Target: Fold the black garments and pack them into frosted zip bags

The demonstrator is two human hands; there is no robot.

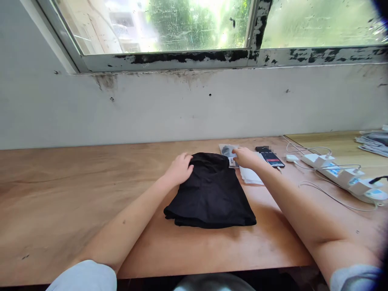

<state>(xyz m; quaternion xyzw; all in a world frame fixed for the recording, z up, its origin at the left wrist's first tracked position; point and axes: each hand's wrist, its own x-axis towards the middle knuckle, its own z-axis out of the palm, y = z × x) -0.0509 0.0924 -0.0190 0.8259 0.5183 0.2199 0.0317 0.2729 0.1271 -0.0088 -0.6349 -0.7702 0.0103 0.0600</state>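
Observation:
A black garment (212,194) lies flat on the wooden table (75,194), its narrower end toward the wall and its wide hem toward the front edge. At its upper left edge rests my left hand (181,169), fingers apart and touching the cloth. My right hand (244,157) is just beyond the upper right corner, over a clear plastic packet (226,150) with a white label. Its fingers are bent close together at the packet; whether they grip it is hard to make out. A white sheet or packet (251,176) lies partly under my right forearm.
To the right are a phone (270,157) with a lit screen, and a white power strip (345,178) with several plugs and loose cables. Folded grey items (374,142) lie at the far right. A wall with a window (197,28) stands behind the table.

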